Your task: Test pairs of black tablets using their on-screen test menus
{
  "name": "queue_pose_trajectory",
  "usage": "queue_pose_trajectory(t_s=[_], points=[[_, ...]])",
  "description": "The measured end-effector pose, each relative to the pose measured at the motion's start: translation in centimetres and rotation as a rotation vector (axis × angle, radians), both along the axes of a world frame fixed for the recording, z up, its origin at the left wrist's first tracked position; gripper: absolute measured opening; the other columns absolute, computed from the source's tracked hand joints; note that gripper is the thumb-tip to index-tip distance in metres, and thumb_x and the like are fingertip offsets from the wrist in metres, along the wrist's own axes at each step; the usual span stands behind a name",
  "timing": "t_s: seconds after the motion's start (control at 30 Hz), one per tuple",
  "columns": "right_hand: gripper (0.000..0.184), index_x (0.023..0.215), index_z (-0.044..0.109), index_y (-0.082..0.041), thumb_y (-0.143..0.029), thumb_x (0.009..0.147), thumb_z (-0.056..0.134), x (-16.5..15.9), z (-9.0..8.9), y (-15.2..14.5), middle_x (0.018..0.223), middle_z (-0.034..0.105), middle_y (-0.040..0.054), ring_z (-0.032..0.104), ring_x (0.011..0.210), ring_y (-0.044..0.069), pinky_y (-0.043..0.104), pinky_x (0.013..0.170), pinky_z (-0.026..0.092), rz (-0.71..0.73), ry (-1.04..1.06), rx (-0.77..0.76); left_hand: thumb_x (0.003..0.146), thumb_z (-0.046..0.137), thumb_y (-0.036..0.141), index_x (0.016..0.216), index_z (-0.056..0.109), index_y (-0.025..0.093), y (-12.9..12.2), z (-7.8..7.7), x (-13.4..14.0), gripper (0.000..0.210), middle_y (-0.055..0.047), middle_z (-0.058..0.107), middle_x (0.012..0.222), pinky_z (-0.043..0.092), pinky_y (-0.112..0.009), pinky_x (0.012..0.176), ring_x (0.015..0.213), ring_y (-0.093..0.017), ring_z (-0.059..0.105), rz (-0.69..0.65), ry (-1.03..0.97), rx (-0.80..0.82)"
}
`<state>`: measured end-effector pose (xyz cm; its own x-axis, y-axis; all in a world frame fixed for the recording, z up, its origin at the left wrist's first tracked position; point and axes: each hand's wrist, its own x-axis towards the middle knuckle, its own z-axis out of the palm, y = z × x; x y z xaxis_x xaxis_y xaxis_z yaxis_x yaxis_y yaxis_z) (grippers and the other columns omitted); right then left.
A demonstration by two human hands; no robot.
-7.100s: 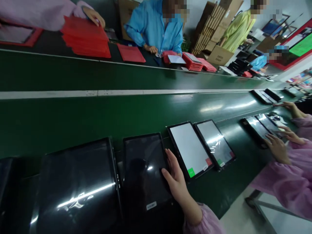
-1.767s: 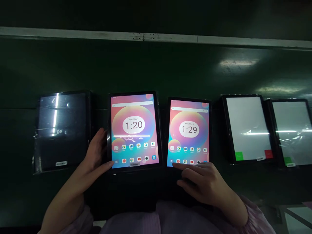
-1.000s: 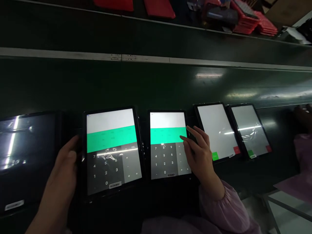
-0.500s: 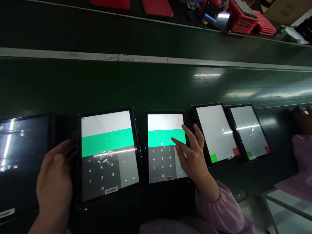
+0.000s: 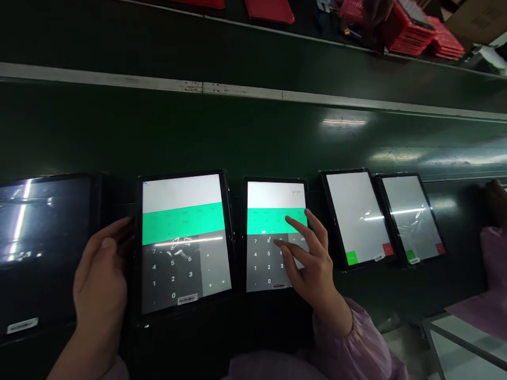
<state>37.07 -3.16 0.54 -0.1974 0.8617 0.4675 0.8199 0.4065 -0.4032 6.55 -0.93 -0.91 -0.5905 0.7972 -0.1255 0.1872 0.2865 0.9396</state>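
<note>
A tablet (image 5: 214, 190) with a calculator on its screen lies to the left of centre. My left hand (image 5: 101, 279) is at its left edge, fingers curled in against the edge and their tips hidden; the thumb stays off the screen. My right hand (image 5: 312, 261) is over a second, narrower-looking tablet (image 5: 273, 190), fingers spread and holding nothing. Its index fingertip is at the screen near the 8 and 9 keys. This screen also has a calculator, with a few small characters at the top right. Both calculators have a green band.
Two tablets (image 5: 354, 211) (image 5: 404, 195) with white screens and green and red corner squares lie to the right. A dark-screened tablet (image 5: 43, 243) lies far left. Red packages (image 5: 412, 34) are stacked on the far shelf. Another person's sleeve (image 5: 495, 264) is at the right edge.
My right index finger has moved from the green band down to the number keys. More characters show at the top of that screen. The whole view has shifted slightly.
</note>
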Motion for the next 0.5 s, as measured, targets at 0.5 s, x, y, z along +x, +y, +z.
queue_pose_trajectory(t_s=[0.5], points=[[0.029, 0.116, 0.082, -0.023, -0.019, 0.109, 0.054, -2.9, 0.2, 0.2, 0.154, 0.065, 0.0096, 0.035, 0.163, 0.041, 0.065, 0.115, 0.056, 0.092, -0.132, -0.072, 0.083, 0.046, 0.057, 0.106, 0.073, 0.019, 0.7, 1.4, 0.7, 0.052, -0.013, 0.075, 0.120, 0.064, -0.051, 0.091, 0.148, -0.045, 0.051, 0.019, 0.234, -0.169]])
